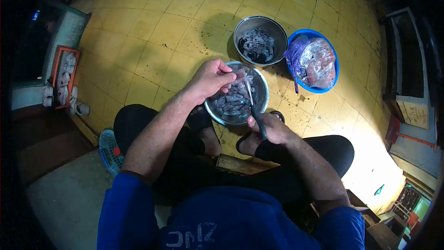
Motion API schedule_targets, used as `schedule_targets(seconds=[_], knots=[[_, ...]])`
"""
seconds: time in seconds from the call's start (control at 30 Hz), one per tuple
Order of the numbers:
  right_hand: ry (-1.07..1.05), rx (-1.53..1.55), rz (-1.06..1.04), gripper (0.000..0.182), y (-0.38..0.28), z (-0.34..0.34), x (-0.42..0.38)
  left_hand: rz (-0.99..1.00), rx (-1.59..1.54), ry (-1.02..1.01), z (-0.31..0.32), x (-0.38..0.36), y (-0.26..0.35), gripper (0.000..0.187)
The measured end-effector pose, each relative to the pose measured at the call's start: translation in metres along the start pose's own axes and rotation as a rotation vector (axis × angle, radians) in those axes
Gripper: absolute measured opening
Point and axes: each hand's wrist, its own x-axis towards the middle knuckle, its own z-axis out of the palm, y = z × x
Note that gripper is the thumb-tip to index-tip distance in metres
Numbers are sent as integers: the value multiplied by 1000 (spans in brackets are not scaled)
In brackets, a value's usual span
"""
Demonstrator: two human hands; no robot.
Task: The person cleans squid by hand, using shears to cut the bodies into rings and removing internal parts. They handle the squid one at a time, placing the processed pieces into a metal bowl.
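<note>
Our left hand (210, 81) pinches a pale, squid-like piece (239, 75) over the metal bowl (267, 90) on the tiled floor (157, 74), fingers drawn narrow on it. Our right hand (274, 129) wraps the handles of the scissors (257, 116), whose blades reach up beside the piece. It looks light, soft, slippery and easy to tear, so we judge a gentle pinch at its edge, clear of the blades, the safest hold

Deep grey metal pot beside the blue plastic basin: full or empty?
The pot is part-filled: pale pieces lie low inside, bare inner wall above.
</note>
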Motion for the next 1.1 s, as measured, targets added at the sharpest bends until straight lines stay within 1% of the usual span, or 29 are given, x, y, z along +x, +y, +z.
schedule_targets(seconds=[0.07, 0.13, 0.23, 0.4, 0.47, 0.57, 0.63, 0.7, 0.8, 0.83, 0.9, 0.97, 1.0, 1.07, 1.1], knots=[[-23, -33, 26, 82, -2, 1, 0, 10, -19, 8, 5, -1, -2, 16], [-47, -66, 53, 83, -3, 0, 0, 6, 77, -56, 10, -2, -3, 16], [-48, -37, 79, 81, -3, -1, 2, 12, 106, -60, 13, -3, -3, 15], [-53, -156, 110, 76, -5, -5, 1, 25, 65, -51, 5, -1, -1, 15], [-54, -147, 93, 75, 4, -2, 2, 32, 55, -43, 5, -1, 0, 15], [-30, -105, 65, 71, -2, -1, 0, 25, 63, -69, 6, -3, 0, 14], [-7, -71, 54, 68, -4, -1, -1, 0, 122, -188, 9, -5, -4, 14], [-34, -92, 77, 64, -1, 0, 1, -7, 141, -188, 9, -4, -7, 14], [-40, -40, 91, 65, 2, -1, 2, 21, 77, -157, 6, -3, -4, 14], [-41, -41, 89, 65, 0, -2, 2, -2, 87, -159, 7, -5, 0, 13], [-14, 1, 168, 67, -6, -4, 2, -24, 97, -162, 7, -5, 3, 13], [4, -2, 179, 69, -4, -5, 3, -42, 4, -53, 5, 0, 1, 12], [21, -5, 190, 70, -2, -5, 3, -43, 5, -53, 3, 2, -2, 12], [-9, 44, 149, 73, 4, -4, 4, 26, -202, -29, 0, 5, -9, 12], [-39, 91, 108, 76, 1, -4, 3, 26, -201, -29, 1, 6, -10, 12]])
